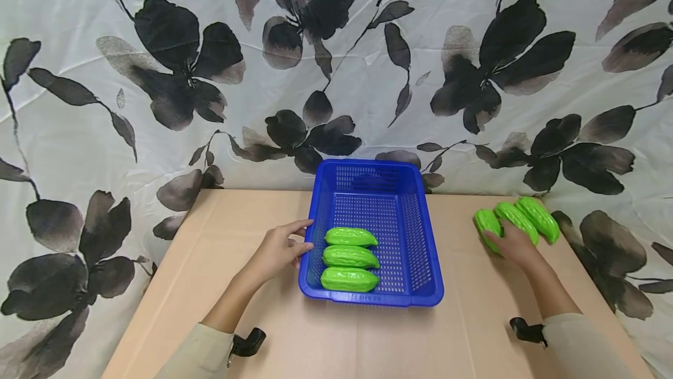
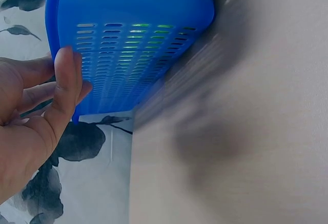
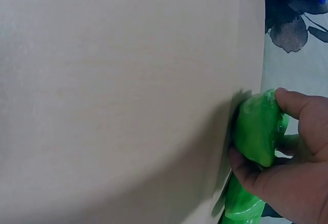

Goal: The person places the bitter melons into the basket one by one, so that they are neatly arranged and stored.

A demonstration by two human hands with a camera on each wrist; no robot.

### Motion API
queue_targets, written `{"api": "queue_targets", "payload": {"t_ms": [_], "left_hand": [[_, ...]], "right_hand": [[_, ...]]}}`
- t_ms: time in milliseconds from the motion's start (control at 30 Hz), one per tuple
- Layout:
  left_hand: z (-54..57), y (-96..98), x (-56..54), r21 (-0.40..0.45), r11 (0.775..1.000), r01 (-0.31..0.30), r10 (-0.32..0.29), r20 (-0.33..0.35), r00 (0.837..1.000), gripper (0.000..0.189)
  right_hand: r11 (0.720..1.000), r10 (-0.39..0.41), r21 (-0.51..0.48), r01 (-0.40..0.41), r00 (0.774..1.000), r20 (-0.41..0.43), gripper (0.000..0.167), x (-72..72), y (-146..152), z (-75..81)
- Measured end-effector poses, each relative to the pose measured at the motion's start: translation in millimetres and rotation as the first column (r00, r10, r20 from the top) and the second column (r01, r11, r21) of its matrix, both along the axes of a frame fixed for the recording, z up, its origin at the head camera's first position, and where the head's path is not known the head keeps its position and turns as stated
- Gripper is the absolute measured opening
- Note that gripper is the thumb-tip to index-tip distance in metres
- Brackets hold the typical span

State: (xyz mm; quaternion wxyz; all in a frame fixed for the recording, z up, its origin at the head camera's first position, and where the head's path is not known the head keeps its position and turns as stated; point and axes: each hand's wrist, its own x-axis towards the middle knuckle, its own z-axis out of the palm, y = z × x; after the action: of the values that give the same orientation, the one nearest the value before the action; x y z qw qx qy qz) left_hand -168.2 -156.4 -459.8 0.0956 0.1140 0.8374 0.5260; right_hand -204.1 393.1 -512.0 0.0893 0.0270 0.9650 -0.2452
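Your right hand (image 1: 507, 244) grips one green gourd (image 1: 486, 221), thumb and fingers about it, near the worktop's (image 1: 389, 344) far right corner; whether it bears on the surface cannot be told. Two more gourds (image 1: 537, 218) lie side by side just to its right, by that corner. Your left hand (image 1: 278, 250) pinches the left rim of the blue basket (image 1: 433, 262), which stands midway along the far edge. Three gourds (image 1: 350, 257) lie in a row within, toward its near left part.

Glossy gourds (image 1: 350, 257), plastic basket (image 1: 378, 299)
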Motion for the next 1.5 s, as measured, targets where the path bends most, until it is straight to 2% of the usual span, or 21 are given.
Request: {"api": "queue_targets", "payload": {"t_ms": [200,500,767,900,1100,1333,1500], "left_hand": [[0.6,-0.9,-0.4,0.001,1.0,0.007,-0.007,-0.01,1.0,0.056],[0.4,-1.2,-0.5,0.003,1.0,-0.001,0.001,-0.004,1.0,0.057],[-0.1,-1.0,0.2,0.01,1.0,0.004,-0.004,-0.003,1.0,0.057],[0.0,-1.4,0.4,0.008,1.0,0.001,-0.001,-0.004,1.0,0.057],[-1.6,-2.1,0.6,0.01,1.0,0.002,-0.002,-0.005,1.0,0.057],[-3.7,-2.4,0.2,0.017,1.0,0.004,-0.004,-0.005,1.0,0.057],[-3.9,-1.2,-0.2,0.017,1.0,0.011,-0.01,-0.006,1.0,0.057]], "right_hand": [[0.999,-0.011,-0.052,0.011,1.0,-0.008,0.081,-0.6,-1,-3.9],[0.998,-0.015,-0.06,0.009,0.995,-0.095,0.075,-1.8,-4,-11.3],[0.994,0.002,-0.111,-0.012,0.996,-0.087,0.074,1.2,-6,-8.6],[0.989,0.024,-0.145,-0.035,0.997,-0.079,0.075,1.7,-7,-5.4],[0.974,0.058,-0.211,-0.081,0.992,-0.114,0.078,1.0,-9,4.2],[0.968,0.061,-0.242,-0.069,0.997,-0.039,0.085,2.5,-12,14.6],[0.949,0.072,-0.305,-0.079,0.997,-0.034,0.082,2.7,-16,24.3]]}}
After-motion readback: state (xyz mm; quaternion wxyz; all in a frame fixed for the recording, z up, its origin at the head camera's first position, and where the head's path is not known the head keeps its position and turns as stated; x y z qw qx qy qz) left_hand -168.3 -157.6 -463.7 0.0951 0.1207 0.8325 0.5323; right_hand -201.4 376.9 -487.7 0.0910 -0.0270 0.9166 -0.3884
